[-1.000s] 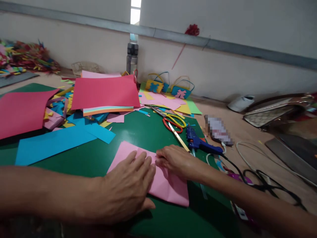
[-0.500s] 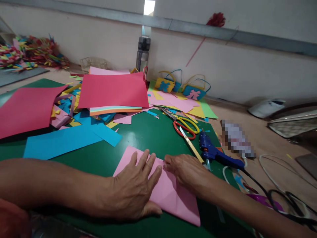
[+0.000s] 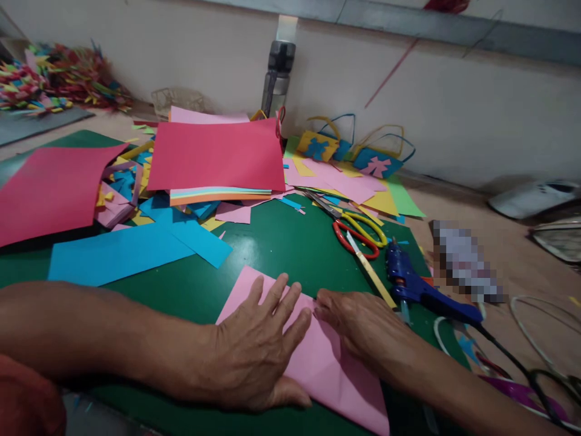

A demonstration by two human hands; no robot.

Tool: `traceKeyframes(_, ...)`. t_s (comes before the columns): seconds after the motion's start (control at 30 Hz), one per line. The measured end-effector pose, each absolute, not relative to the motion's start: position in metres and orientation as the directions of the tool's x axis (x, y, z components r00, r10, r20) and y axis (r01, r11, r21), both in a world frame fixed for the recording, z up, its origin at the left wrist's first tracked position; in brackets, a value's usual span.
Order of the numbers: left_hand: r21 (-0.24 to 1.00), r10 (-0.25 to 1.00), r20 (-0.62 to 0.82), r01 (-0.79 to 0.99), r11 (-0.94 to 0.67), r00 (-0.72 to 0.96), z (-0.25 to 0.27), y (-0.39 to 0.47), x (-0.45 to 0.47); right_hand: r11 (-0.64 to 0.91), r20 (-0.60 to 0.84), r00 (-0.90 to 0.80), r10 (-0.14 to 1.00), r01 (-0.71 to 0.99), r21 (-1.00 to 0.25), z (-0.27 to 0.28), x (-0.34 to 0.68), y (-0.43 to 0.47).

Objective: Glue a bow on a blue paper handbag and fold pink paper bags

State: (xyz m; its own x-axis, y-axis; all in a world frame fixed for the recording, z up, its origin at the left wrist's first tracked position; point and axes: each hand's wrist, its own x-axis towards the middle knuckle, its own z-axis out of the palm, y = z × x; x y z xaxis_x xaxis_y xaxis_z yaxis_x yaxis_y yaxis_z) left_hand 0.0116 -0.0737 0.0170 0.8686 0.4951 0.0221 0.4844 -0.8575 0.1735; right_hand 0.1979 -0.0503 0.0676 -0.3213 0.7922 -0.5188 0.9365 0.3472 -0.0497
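Head view, pink sheet (image 3: 324,360): lies aslant on the green board (image 3: 247,242), creased, both hands on it, its near right corner reaching the bottom of the picture.
Left hand (image 3: 258,348): palm down over the left part of the pink sheet, fingers spread wide and nearly straight, thumb held out, gripping nothing.
Right hand (image 3: 351,318): at the far right edge of the pink sheet, fingers curled in, tips at the paper; I cannot tell whether they pinch it.
Blue strip (image 3: 118,251): left of the pink sheet, well apart from it.
Scissors (image 3: 336,214): beyond the pink sheet, to its right, with red and yellow handles.
Glue gun (image 3: 415,284): blue, right of the pink sheet, past the right hand.
Red sheet (image 3: 215,154): on top of a paper stack, well beyond the pink sheet, to its left.
Small paper bags (image 3: 376,163): yellow and blue with bow cut-outs, far beyond the pink sheet, to its right.
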Motion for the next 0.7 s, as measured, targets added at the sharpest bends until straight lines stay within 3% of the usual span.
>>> traceKeyframes(0.7,0.156,0.491,0.072,0.476,-0.865,0.868,0.0165,-0.0725,0.0105,0.347,-0.464,-0.328,0.823,0.937,-0.047,0.0638,0.1991,-0.0518)
